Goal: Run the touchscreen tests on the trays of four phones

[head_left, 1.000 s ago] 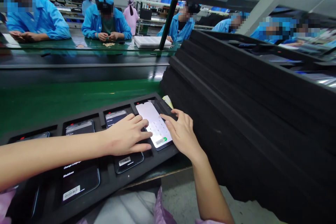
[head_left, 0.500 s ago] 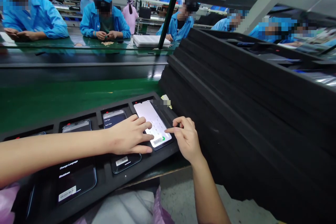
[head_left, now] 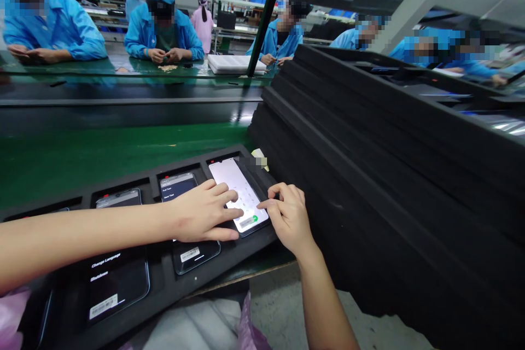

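A black foam tray lies on the bench edge with several phones in its slots. The rightmost phone shows a bright dial pad. My left hand lies over the neighbouring dark phone, fingers stretched out, fingertips on the bright screen's left edge. My right hand sits at that phone's lower right corner, fingers curled, forefinger tip touching the screen near a green button. Neither hand holds anything.
A tall stack of black foam trays rises close on the right. Beyond the tray runs a green conveyor belt. Several people in blue coats work at the far side. A white stack of sheets lies there.
My right hand has drawn back towards the phone's lower corner and its fingers have curled, the forefinger now on the screen's lower part. The left hand has barely moved.
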Action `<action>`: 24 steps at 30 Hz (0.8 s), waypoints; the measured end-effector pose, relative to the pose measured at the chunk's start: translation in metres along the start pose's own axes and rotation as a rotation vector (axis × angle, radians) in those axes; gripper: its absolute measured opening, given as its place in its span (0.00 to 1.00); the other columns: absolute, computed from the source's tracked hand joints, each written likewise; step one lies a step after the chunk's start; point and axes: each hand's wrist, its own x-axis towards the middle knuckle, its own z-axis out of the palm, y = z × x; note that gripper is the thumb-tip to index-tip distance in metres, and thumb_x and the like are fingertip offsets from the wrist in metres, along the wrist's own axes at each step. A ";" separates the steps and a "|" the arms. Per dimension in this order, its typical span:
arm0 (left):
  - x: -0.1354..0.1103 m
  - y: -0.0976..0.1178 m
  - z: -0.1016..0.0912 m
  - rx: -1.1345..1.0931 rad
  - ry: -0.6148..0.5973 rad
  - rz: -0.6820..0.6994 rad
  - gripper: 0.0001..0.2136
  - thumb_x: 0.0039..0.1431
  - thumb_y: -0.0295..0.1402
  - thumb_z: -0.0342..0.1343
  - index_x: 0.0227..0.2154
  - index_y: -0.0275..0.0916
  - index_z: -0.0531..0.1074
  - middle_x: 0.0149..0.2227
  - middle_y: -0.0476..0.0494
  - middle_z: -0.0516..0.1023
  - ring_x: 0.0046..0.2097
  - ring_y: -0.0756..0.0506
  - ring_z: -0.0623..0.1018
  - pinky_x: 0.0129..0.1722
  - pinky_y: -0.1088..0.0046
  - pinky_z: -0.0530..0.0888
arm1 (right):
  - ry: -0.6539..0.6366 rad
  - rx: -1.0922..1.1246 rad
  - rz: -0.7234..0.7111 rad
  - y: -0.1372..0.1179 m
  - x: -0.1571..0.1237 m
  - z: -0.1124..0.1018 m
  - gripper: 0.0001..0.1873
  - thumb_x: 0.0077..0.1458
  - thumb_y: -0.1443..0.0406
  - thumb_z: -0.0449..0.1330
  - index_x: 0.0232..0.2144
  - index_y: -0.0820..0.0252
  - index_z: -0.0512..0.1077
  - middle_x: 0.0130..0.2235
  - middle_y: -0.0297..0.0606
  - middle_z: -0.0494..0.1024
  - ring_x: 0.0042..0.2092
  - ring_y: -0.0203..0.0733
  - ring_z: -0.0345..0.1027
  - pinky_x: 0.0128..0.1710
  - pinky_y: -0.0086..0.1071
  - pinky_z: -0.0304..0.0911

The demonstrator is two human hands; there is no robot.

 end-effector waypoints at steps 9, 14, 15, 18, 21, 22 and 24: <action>0.002 0.000 0.002 -0.007 -0.011 0.007 0.21 0.62 0.48 0.39 0.40 0.43 0.72 0.43 0.41 0.72 0.40 0.43 0.69 0.38 0.66 0.60 | -0.008 -0.003 0.013 -0.003 0.003 0.002 0.21 0.57 0.69 0.46 0.20 0.57 0.75 0.26 0.34 0.63 0.31 0.36 0.56 0.40 0.38 0.51; -0.003 -0.003 0.000 0.008 0.013 -0.008 0.22 0.63 0.48 0.36 0.43 0.42 0.71 0.43 0.40 0.72 0.40 0.42 0.68 0.37 0.65 0.60 | -0.021 -0.001 -0.003 -0.003 0.001 0.000 0.22 0.59 0.68 0.44 0.27 0.55 0.77 0.28 0.34 0.63 0.32 0.37 0.56 0.41 0.38 0.52; -0.004 -0.004 0.000 0.015 0.017 -0.014 0.23 0.63 0.48 0.36 0.43 0.42 0.71 0.43 0.40 0.72 0.39 0.42 0.68 0.36 0.65 0.59 | -0.045 -0.001 -0.015 -0.003 0.001 -0.001 0.22 0.60 0.68 0.44 0.29 0.54 0.77 0.28 0.35 0.64 0.33 0.37 0.57 0.41 0.39 0.51; -0.008 -0.007 -0.001 0.028 0.015 -0.026 0.22 0.63 0.48 0.36 0.42 0.41 0.72 0.42 0.40 0.72 0.39 0.42 0.68 0.36 0.65 0.59 | -0.168 -0.005 -0.044 -0.006 0.003 -0.003 0.21 0.60 0.67 0.44 0.33 0.53 0.77 0.33 0.37 0.65 0.38 0.39 0.58 0.44 0.40 0.51; -0.009 -0.007 -0.001 0.028 0.001 -0.030 0.22 0.63 0.47 0.36 0.43 0.41 0.71 0.43 0.40 0.72 0.39 0.42 0.68 0.36 0.65 0.59 | -0.245 -0.010 -0.038 -0.007 0.005 -0.003 0.20 0.60 0.66 0.45 0.33 0.52 0.77 0.36 0.37 0.66 0.41 0.41 0.58 0.46 0.41 0.51; -0.009 -0.006 -0.001 0.025 -0.003 -0.031 0.22 0.63 0.47 0.36 0.44 0.41 0.71 0.43 0.40 0.72 0.39 0.42 0.68 0.36 0.65 0.59 | -0.243 -0.008 -0.036 -0.007 0.005 -0.003 0.20 0.60 0.66 0.45 0.33 0.52 0.77 0.36 0.37 0.66 0.41 0.41 0.58 0.46 0.41 0.51; -0.007 -0.005 0.000 0.018 -0.011 -0.032 0.22 0.63 0.47 0.36 0.46 0.43 0.70 0.44 0.40 0.72 0.39 0.42 0.68 0.36 0.65 0.58 | -0.202 0.008 -0.039 -0.006 0.004 -0.002 0.20 0.60 0.67 0.44 0.33 0.53 0.77 0.35 0.37 0.66 0.40 0.40 0.58 0.45 0.40 0.52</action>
